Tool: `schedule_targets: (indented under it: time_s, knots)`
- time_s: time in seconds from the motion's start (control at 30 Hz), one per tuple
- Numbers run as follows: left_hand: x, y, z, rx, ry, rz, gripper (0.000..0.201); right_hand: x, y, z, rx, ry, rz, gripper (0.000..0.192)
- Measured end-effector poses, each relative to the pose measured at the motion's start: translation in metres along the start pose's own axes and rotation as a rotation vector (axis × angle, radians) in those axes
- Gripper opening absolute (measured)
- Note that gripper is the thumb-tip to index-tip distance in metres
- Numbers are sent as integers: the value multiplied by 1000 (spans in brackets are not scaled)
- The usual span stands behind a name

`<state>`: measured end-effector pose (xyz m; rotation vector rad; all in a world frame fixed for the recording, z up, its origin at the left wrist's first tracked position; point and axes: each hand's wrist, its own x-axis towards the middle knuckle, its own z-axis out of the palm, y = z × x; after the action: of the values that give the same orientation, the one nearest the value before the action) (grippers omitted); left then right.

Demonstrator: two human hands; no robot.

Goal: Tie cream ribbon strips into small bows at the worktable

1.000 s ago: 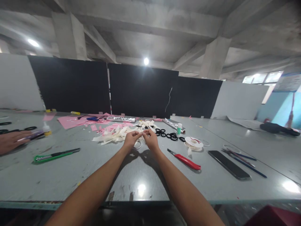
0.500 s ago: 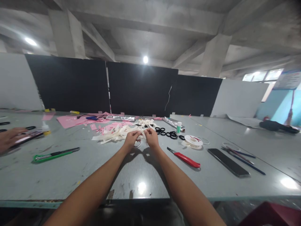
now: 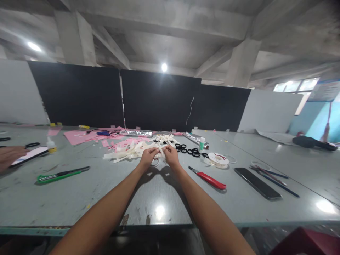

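My left hand [image 3: 148,157] and my right hand [image 3: 171,155] are close together above the middle of the table, fingers pinched. Between the fingertips is a cream ribbon [image 3: 160,151], gripped from both sides; its exact shape is partly hidden by my fingers. Just under it, a pale ring [image 3: 155,163] shows, and whether it is joined to the ribbon I cannot tell. Behind my left hand spreads a heap of cream ribbon pieces [image 3: 127,152]. Several black rings [image 3: 195,152] lie beyond my right hand, near a ribbon spool [image 3: 218,159].
A red cutter [image 3: 211,180] and a dark phone [image 3: 257,183] lie to the right, a green cutter [image 3: 62,175] to the left. A glue stick [image 3: 202,143] stands behind the rings. Pink sheets [image 3: 79,136] cover the back left. Another person's hand [image 3: 12,157] is beside a lit phone [image 3: 30,156].
My hands stay almost in place, with small finger movements at the ribbon. At the far left, the other person's hand has drawn back leftward, uncovering more of the phone, whose screen is now brighter.
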<state>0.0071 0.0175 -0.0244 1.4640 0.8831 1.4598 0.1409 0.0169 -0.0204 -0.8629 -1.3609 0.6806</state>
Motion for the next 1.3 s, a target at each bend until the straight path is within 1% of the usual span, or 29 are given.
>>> schedule_targets:
  time_s: [0.13,0.3,0.43,0.57,0.77,0.93,1.07,1.23,1.3]
  knots:
    - [2,-3,-1,30,5,37,36,-1,-2,0,-24,12,2,19]
    - [2,-3,-1,9,10,-6,46,0,-2,0,22,6,23,20]
    - [2,-1,0,3,20,-22,49,1,-1,0,32,3,30,19]
    - [2,-2,-1,25,25,-8,49,1,0,0,23,8,13,20]
    - [0,-1,-2,57,14,-12,47,0,0,1,1,3,31,20]
    - [0,-1,-2,82,36,3,44,0,3,1,-38,17,4,20]
    - [2,-3,-4,220,96,52,36,0,4,1,-81,38,0,20]
    - [-1,3,-7,526,183,142,27,-2,4,2,-116,41,24,20]
    - [-4,8,-6,619,209,185,25,-1,4,3,-85,44,45,19]
